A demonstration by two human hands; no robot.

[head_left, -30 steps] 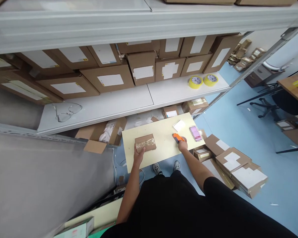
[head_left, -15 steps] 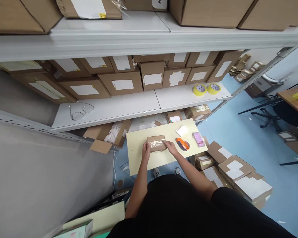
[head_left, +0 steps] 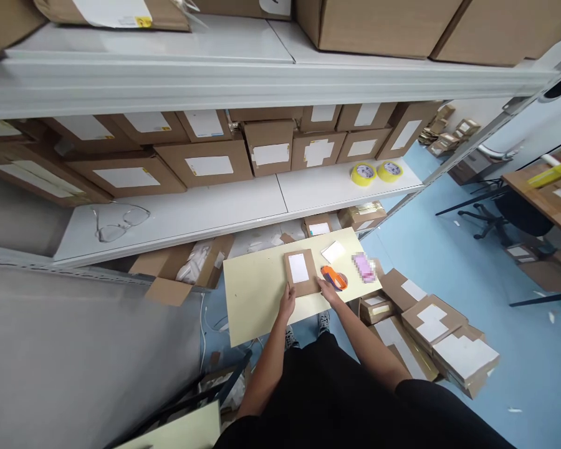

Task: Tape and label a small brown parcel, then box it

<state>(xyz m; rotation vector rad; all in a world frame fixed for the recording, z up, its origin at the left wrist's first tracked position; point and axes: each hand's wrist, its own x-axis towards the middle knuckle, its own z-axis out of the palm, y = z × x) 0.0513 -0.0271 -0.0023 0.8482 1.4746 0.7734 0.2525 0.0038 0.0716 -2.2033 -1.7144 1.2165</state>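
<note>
Gripping the near corners with curled fingers (head_left: 290, 292), the left hand (head_left: 287, 304) and right hand (head_left: 328, 290) hold a small brown cardboard box (head_left: 301, 272), white label up, flat on the pale yellow counter (head_left: 255, 293) beside an orange tape dispenser (head_left: 334, 277).

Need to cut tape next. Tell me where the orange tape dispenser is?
In the head view, the orange tape dispenser lies on the pale board, just right of the small labelled box, touching the right hand.
</note>
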